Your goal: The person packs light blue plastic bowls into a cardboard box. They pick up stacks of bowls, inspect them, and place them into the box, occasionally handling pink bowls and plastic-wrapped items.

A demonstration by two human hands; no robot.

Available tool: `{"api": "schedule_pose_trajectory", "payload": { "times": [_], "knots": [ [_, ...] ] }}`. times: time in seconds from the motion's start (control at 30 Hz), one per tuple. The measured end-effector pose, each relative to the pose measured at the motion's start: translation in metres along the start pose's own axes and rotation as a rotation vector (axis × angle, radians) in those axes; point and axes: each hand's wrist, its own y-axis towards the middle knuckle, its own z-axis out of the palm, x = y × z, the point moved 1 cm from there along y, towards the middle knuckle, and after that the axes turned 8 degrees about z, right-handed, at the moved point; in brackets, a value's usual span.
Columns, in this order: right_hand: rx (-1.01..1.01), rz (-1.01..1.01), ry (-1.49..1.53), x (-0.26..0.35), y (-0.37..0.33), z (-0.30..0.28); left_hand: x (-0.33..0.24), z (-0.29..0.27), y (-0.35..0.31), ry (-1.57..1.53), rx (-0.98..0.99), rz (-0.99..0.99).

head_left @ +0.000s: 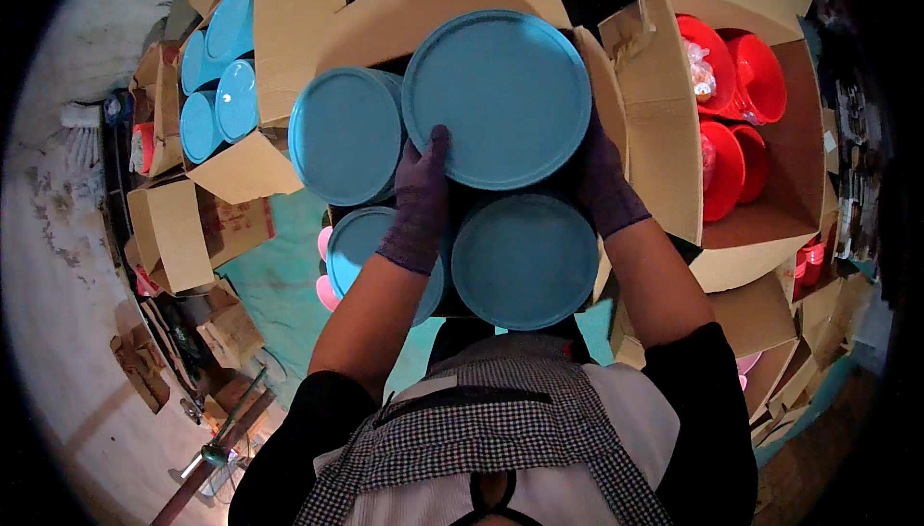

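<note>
A round blue lidded tub (496,93) is held between both gloved hands above an open cardboard box (385,21). My left hand (421,201), in a purple knit glove, presses its near-left side with the thumb on the lid. My right hand (604,184), also gloved, grips its right side and is partly hidden behind the tub. Three more blue tubs stand in the box: one at the left (345,136), one at the near left (364,242), one just below the held tub (525,261).
Another cardboard box (236,175) at the left holds several blue tubs (229,30). A box (664,122) at the right holds red bowls (731,78). Flattened cartons and pink items lie on a teal floor sheet (279,285). A grey wall curves along the left.
</note>
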Motion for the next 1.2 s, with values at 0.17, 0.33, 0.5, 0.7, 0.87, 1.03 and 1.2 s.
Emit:
{"api": "schedule_pose_trajectory", "payload": {
  "times": [0.17, 0.33, 0.5, 0.7, 0.87, 1.03, 1.2],
  "knots": [
    [-0.019, 0.148, 0.449, 0.013, -0.032, 0.020, 0.047, 0.005, 0.016, 0.097, -0.002, 0.179],
    [-0.074, 0.206, 0.019, 0.000, -0.045, -0.007, 0.042, 0.018, 0.010, 0.444, -0.034, 0.153],
    [0.212, -0.102, -0.501, -0.049, -0.077, -0.059, 0.053, -0.012, 0.005, 0.551, 0.283, 0.160],
    [0.391, 0.152, -0.890, -0.014, -0.063, -0.021, 0.052, -0.049, -0.138, 0.867, 0.408, 0.318],
    [0.547, -0.129, -1.102, -0.094, 0.018, -0.055, 0.054, -0.058, -0.186, 0.489, 0.239, 0.061],
    [0.597, -0.115, -1.349, -0.103, 0.026, -0.063, 0.094, -0.116, -0.198, 1.137, 0.896, 0.328],
    [0.432, 0.281, -0.737, -0.040, -0.041, -0.023, 0.086, -0.063, -0.179, -0.066, 0.217, -0.681]
  ]
}}
